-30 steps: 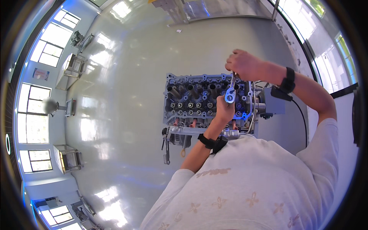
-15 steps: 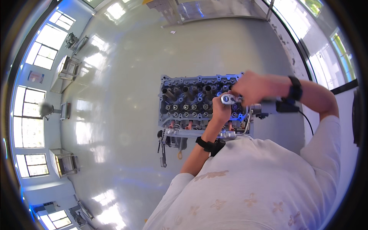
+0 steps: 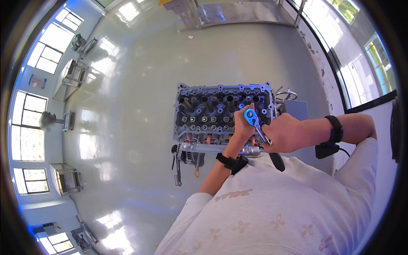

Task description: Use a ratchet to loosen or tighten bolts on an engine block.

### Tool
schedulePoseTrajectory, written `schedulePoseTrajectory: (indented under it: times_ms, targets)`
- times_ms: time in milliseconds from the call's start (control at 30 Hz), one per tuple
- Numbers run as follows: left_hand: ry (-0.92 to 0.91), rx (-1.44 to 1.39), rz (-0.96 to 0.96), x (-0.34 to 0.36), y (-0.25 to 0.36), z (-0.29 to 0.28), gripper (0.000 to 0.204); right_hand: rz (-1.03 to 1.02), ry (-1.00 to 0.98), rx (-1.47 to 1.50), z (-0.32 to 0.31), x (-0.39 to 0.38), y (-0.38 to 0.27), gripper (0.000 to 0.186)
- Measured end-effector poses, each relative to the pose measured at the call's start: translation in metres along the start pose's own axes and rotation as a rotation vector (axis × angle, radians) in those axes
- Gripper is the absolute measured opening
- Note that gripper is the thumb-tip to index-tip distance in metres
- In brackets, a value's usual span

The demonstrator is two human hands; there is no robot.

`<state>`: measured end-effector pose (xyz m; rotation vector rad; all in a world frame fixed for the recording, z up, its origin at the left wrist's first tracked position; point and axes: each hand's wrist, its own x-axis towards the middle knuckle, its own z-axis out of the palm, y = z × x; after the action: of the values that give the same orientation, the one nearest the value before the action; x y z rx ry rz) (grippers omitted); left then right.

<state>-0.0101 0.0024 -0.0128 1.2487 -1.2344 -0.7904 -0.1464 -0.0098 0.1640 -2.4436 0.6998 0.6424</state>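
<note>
A chrome ratchet wrench [image 3: 257, 127] with a dark grip stands with its head over the right part of an engine cylinder head [image 3: 199, 88]. My left hand [image 3: 243, 126] is closed at the ratchet's round head, steadying it from the left. What is under the ratchet head is hidden by my fingers. My right hand [image 3: 285, 132] is wrapped round the handle, whose dark end sticks out below the fist toward my shirt. Tube-like openings, valve springs and bolts fill the cylinder head around both hands.
A pale pipe assembly [image 3: 204, 148] with copper-coloured fittings runs along the near side. A grey box [image 3: 296, 109] stands at the right. Farther off are a metal bench [image 3: 238, 15], wall stands [image 3: 66, 178] at the left and a glass wall [image 3: 340, 55] at the right.
My right hand has swung the ratchet handle toward my body, from pointing right to pointing down and right. My left hand stays at the ratchet head.
</note>
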Motion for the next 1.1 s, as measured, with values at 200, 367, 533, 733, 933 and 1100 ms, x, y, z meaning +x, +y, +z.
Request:
schedulePoseTrajectory:
  times_ms: [200,367,533,733,933,1100]
  targets:
    - [0.03,-0.154,0.019,-0.002,-0.001,0.007,0.026,0.056,0.178,-0.397,-0.04,0.047,0.044,0.033]
    - [-0.024,0.071,-0.043,-0.004,-0.007,0.003,0.009,-0.257,0.651,-0.715,-0.035,0.079,0.085,0.031]
    - [0.12,0.004,0.094,0.002,0.001,0.009,0.022,0.043,0.293,-0.419,-0.001,0.033,0.033,0.027]
    - [0.064,0.01,0.013,0.0,0.001,0.005,0.032,0.011,0.179,-0.328,0.001,0.016,0.015,0.032]
    - [-0.009,-0.025,-0.003,0.001,0.012,0.0,0.016,-0.159,0.386,-0.718,-0.03,0.062,0.045,0.028]
    - [0.071,-0.056,0.041,-0.001,0.006,-0.001,0.016,-0.112,0.491,-0.648,-0.02,0.062,0.049,0.028]
